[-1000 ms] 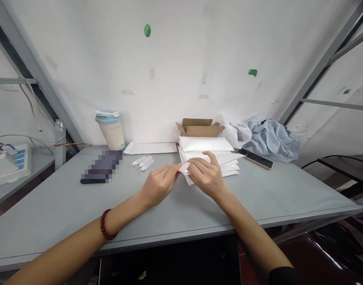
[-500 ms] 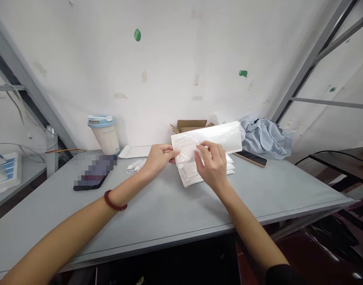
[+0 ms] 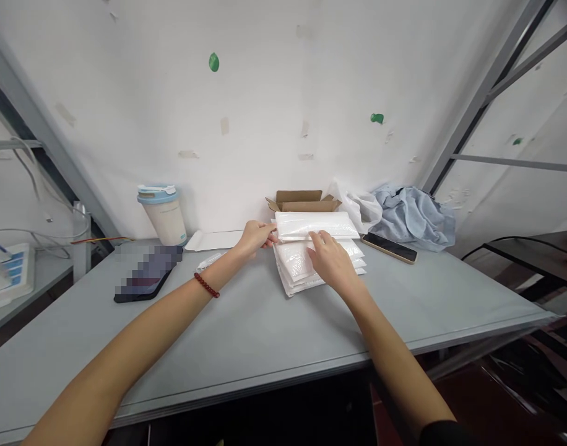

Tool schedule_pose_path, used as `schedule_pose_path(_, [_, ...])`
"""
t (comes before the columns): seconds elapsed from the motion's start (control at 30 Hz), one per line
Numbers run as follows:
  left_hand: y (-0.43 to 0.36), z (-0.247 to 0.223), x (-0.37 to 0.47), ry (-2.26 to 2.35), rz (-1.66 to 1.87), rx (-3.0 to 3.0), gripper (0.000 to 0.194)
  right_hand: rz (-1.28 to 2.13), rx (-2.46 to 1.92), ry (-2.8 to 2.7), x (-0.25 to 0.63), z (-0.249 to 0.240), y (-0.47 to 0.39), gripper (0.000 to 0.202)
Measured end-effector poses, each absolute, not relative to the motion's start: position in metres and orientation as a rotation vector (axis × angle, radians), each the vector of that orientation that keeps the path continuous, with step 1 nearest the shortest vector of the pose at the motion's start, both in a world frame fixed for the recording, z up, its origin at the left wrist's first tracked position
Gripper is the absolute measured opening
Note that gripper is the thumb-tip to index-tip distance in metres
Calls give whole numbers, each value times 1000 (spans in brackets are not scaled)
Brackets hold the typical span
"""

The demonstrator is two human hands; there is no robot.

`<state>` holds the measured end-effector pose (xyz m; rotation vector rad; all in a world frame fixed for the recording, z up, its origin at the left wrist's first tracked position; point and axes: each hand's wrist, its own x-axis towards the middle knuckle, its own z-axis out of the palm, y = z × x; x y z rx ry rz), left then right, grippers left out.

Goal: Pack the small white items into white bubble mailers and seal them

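Observation:
A flat white packet in clear plastic (image 3: 318,224) lies at the top of a pile of white wrapped packets (image 3: 299,266) on the grey table (image 3: 246,322). My left hand (image 3: 258,238) pinches the packet's left end between thumb and fingers. Bent fingers of my right hand (image 3: 327,254) touch its front edge from the near side, and whether they grip it is hard to tell. Behind the packet is an open brown cardboard box (image 3: 302,198).
At the left are a cup with a blue lid (image 3: 165,214), a dark phone (image 3: 151,272) and a white sheet (image 3: 213,240). To the right lie another phone (image 3: 390,248), a white plastic bag (image 3: 364,207) and a light blue cloth (image 3: 413,217).
The top packet has come down from a raised, tilted position and is now level over the pile. Both hands moved with it, uncovering more of the box and the plastic bag.

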<state>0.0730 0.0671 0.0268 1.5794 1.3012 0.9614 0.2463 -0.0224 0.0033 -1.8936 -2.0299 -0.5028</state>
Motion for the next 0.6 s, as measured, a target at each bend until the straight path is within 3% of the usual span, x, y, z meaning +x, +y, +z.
schedule_pose_path(0.23, [102,16,14,1626,707,2062,12,-542,-1820,-2010,247,-1,-20,31])
schedule_pose_path(0.43, [120,-6,-7,1666,299,2501,38,-613,-1646,-1949,243,0,-21,26])
schedule_pose_path(0.6, [125,-17,6,1733,13,2649,29,-597,-1531,-1961,242,1,-23,24])
